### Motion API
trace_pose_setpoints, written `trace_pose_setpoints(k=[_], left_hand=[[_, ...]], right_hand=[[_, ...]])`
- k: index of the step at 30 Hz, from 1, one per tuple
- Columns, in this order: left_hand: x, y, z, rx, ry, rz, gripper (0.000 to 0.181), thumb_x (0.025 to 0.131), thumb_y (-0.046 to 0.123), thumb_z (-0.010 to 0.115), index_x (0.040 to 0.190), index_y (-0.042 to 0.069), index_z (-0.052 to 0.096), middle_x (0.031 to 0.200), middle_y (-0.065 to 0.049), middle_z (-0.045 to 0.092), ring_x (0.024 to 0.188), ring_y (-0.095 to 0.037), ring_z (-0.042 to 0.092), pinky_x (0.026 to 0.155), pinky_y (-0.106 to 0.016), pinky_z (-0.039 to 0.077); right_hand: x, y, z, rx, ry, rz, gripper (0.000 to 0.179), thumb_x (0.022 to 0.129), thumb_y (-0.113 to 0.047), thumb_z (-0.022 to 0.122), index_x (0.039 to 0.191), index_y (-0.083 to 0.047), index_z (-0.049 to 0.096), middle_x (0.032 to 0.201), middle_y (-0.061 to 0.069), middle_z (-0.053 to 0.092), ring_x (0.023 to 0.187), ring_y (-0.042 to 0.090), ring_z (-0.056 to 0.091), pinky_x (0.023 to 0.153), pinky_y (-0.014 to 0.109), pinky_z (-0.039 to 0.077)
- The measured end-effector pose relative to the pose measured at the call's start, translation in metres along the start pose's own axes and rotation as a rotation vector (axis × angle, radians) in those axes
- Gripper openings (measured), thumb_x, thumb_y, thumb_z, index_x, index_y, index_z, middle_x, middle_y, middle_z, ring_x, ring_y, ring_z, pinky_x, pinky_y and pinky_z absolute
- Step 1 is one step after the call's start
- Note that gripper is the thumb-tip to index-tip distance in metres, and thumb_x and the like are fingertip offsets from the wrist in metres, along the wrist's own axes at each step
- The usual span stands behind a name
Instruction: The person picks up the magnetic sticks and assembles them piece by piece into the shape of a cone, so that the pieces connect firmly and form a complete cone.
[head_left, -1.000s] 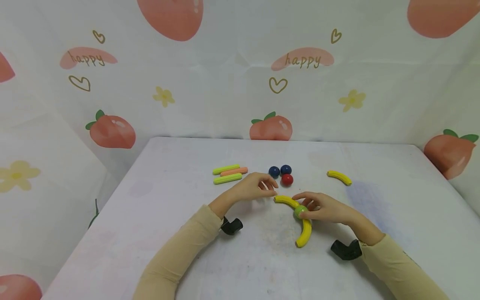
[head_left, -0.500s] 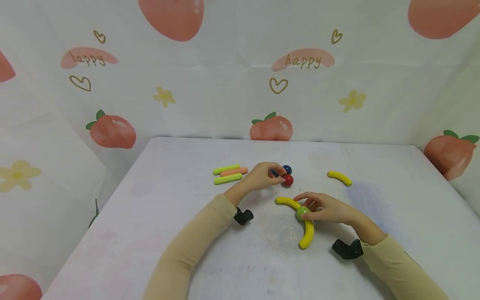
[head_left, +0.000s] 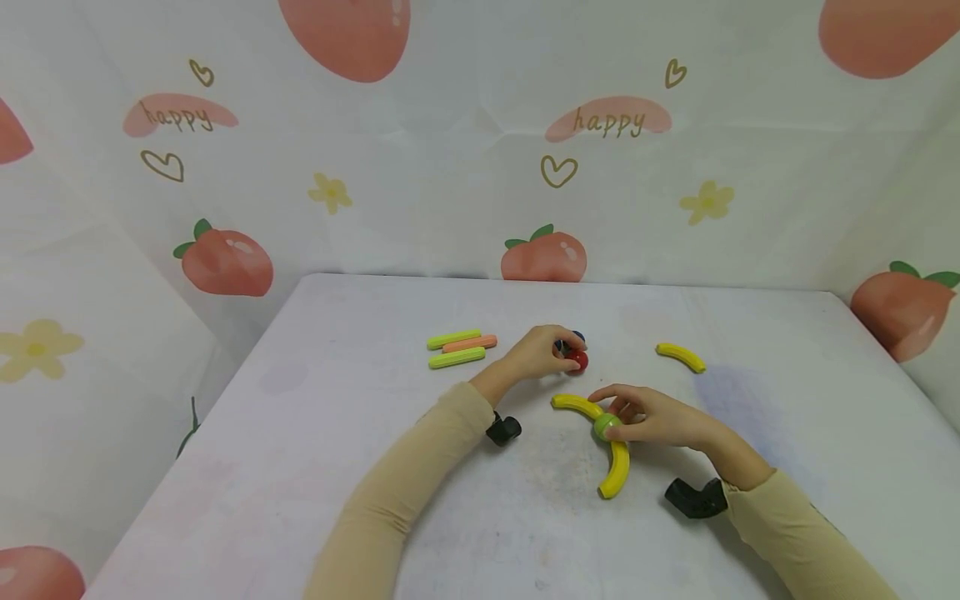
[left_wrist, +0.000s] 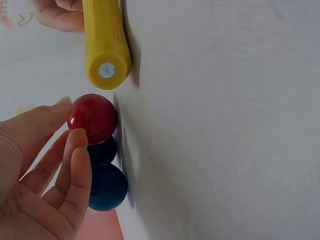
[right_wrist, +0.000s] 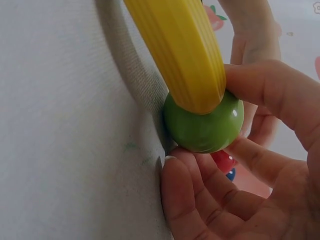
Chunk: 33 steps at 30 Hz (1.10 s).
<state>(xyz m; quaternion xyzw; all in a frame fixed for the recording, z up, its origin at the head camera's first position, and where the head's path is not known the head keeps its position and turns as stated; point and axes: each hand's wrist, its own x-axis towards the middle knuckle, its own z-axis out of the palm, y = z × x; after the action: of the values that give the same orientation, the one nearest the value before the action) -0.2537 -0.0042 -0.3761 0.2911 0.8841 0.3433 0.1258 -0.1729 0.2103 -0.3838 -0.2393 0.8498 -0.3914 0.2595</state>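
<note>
Left hand (head_left: 540,352) farther right than before, red ball (left_wrist: 94,116) between thumb and fingers, right hand (head_left: 654,417) around green ball (right_wrist: 202,131)

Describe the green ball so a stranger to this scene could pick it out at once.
On the white table, find the right hand, the lower of the two hands in the head view. The green ball is held there, between two curved yellow pieces. Its colour sets it apart from the red ball and dark blue balls at the left hand.
</note>
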Motion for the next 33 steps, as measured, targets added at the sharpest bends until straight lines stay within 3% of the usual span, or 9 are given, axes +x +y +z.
trace_pose_setpoints(k=[4, 11, 17, 26, 33], left_hand=[[0.002, -0.001, 0.002, 0.022, 0.004, 0.002, 0.03, 0.084, 0.013, 0.069, 0.114, 0.01, 0.066, 0.115, -0.008, 0.063, 0.074, -0.009, 0.05, 0.067, -0.011, 0.039], [0.002, 0.0, 0.004, 0.064, -0.02, -0.022, 0.034, 0.082, 0.015, 0.071, 0.115, 0.01, 0.065, 0.116, -0.006, 0.063, 0.089, -0.014, 0.055, 0.077, -0.015, 0.045], [-0.002, -0.005, 0.003, 0.067, -0.032, -0.031, 0.034, 0.081, 0.019, 0.073, 0.114, 0.011, 0.066, 0.112, -0.005, 0.065, 0.086, -0.012, 0.054, 0.074, -0.013, 0.043], [-0.016, -0.019, -0.002, -0.071, -0.08, -0.086, 0.034, 0.081, 0.021, 0.073, 0.113, 0.013, 0.066, 0.114, -0.004, 0.064, 0.089, -0.012, 0.061, 0.077, -0.016, 0.049], [-0.034, -0.025, -0.01, -0.113, -0.097, -0.079, 0.033, 0.082, 0.021, 0.071, 0.114, 0.013, 0.065, 0.116, -0.005, 0.064, 0.082, -0.011, 0.061, 0.075, -0.018, 0.051]], right_hand=[[0.0, 0.0, 0.0, 0.004, 0.001, 0.001, 0.047, 0.088, -0.025, 0.064, 0.129, -0.008, 0.049, 0.103, 0.011, 0.059, 0.091, 0.02, 0.057, 0.078, 0.033, 0.046], [0.001, 0.0, 0.001, -0.001, 0.001, 0.005, 0.047, 0.088, -0.026, 0.064, 0.129, -0.008, 0.049, 0.103, 0.01, 0.059, 0.091, 0.02, 0.057, 0.078, 0.034, 0.046], [0.001, 0.001, 0.001, -0.012, 0.001, 0.014, 0.048, 0.088, -0.026, 0.064, 0.129, -0.008, 0.049, 0.103, 0.01, 0.06, 0.091, 0.02, 0.057, 0.078, 0.034, 0.046], [0.002, 0.003, 0.001, -0.025, 0.001, 0.02, 0.048, 0.088, -0.027, 0.064, 0.129, -0.008, 0.048, 0.105, 0.012, 0.06, 0.09, 0.02, 0.057, 0.078, 0.033, 0.047], [0.002, 0.001, 0.0, -0.026, -0.001, 0.032, 0.049, 0.087, -0.027, 0.065, 0.129, -0.008, 0.048, 0.105, 0.012, 0.06, 0.09, 0.02, 0.057, 0.077, 0.032, 0.046]])
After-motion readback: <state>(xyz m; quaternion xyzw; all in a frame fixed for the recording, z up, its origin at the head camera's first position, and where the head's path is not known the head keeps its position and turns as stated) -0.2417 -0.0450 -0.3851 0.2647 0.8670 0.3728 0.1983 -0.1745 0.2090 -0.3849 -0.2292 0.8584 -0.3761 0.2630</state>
